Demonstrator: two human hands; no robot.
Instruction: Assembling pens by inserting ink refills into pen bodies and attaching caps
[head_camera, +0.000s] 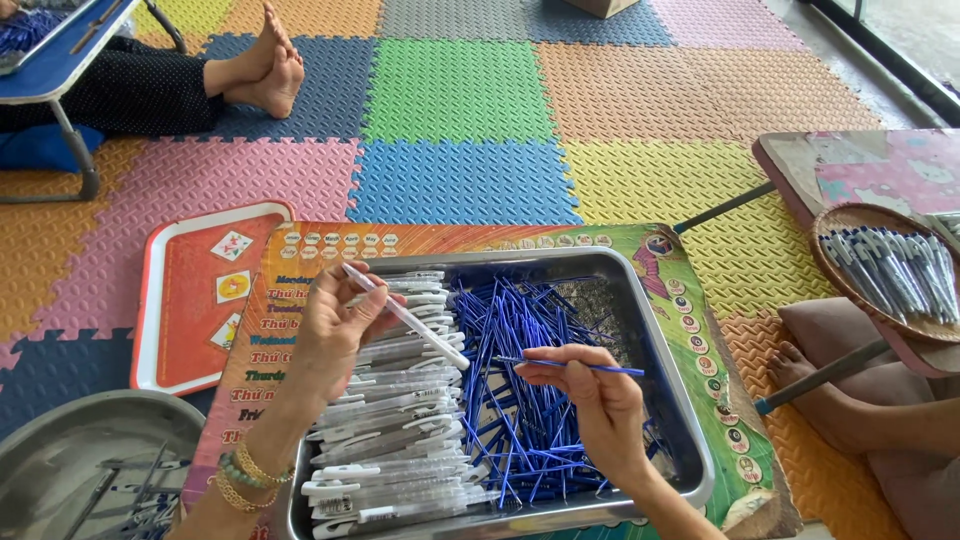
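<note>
Pen barrel and refill held over the tray

Left hand (335, 325) pinches a clear barrel (405, 316); right hand (590, 395) pinches a blue refill (580, 366), both above the steel tray (690, 440) on the worktop (700, 310).

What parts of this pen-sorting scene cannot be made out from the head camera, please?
- Metal tray: near rim cut off by the bottom edge.
- Blue refills: partly hidden under the right hand.
- Clear pen barrel: lower part covered by the left hand.
- Round metal bowl: cut off at the corner.
</note>
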